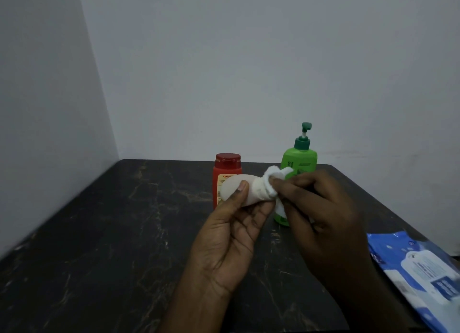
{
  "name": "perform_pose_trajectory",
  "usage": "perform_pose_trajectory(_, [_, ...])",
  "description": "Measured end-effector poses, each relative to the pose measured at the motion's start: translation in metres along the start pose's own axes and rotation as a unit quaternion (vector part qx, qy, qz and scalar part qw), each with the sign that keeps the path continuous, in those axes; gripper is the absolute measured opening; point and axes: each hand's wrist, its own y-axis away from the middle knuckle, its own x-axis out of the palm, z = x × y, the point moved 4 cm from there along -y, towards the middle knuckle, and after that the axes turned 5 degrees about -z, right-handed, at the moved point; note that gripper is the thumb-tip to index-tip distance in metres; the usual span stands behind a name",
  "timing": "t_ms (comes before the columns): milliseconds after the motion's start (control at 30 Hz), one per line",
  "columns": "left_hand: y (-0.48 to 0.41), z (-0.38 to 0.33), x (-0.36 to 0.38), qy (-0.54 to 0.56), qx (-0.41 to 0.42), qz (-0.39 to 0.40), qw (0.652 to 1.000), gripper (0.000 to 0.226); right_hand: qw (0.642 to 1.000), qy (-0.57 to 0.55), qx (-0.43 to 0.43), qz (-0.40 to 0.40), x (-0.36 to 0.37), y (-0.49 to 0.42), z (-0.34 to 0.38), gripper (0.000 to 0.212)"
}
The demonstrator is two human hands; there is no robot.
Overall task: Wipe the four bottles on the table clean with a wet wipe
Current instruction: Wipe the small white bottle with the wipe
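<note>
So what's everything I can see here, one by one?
white bottle: one, white, held sideways, centre
wet wipe: one, white, wrapped round the white bottle's right end
red bottle: one, red with a red cap, upright at the back
green pump bottle: one, green, upright right of the red bottle
wet wipe pack: one, blue and white, table's right edge
table: one, black with pale veins
left hand: one, grips the white bottle
right hand: one, pinches the wet wipe

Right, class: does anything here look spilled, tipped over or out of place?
Nothing stands out: the red bottle and green pump bottle stand upright, and no spill shows on the dark table.
</note>
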Motion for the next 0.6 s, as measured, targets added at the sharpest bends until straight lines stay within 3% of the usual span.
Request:
perform_pose_trajectory(267, [-0.001,-0.008,0.001,-0.009,0.038,0.013,0.999,0.053,0.996,-0.060,-0.013,0.064,0.004,0.000,0.003,0.028])
perform_pose_trajectory(467, [-0.001,-0.013,-0.001,-0.144,0.169,0.003,0.975,0.045,1.000,0.017,0.006,-0.013,-0.001,0.000,-0.003,0.033])
perform_pose_trajectory(600, [0.004,-0.017,0.000,-0.193,0.203,0.021,0.960,0.034,0.999,0.023,0.025,-0.012,-0.002,-0.002,-0.009,0.029])
